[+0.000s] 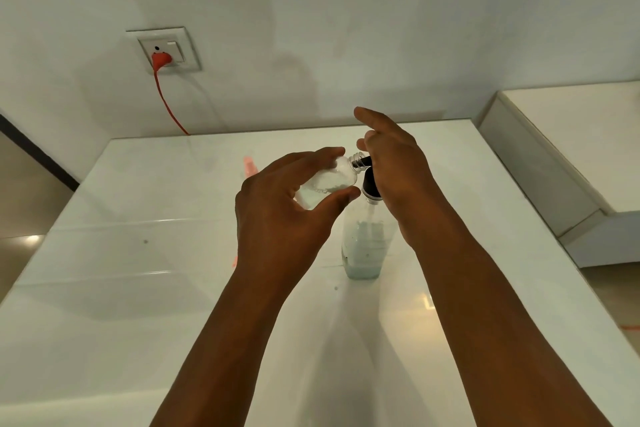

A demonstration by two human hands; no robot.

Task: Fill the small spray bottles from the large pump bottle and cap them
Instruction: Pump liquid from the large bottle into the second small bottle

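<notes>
Holding a small spray bottle point(327, 182) tilted above the white table point(138, 253), neck pointing right and slightly up, clear body partly filled with liquid. Gripped by the left hand point(280, 215): thumb under the lower side of the body, fingers curled over the upper side, fingertips near the shoulder, so body lies in the gap between thumb and fingers. Threaded neck, uncapped, poking out past the fingertips and meeting the black nozzle of the pump head point(369, 184). Resting on top of that pump head, the right hand point(394, 166), palm down over it, index finger stretched forward and lifted, other fingers bent down behind the nozzle; whether curled round the head or only pressing, cannot tell. Below, standing upright on the table just right of the left wrist, the large pump bottle point(363, 246), clear, with pale liquid in its lower part. Farther back on the table, a blurred pink object point(250, 166), well apart from both hands. On the wall, a socket point(166, 50) with a red plug point(160, 59) and cord point(169, 104) trailing down behind the table.
</notes>
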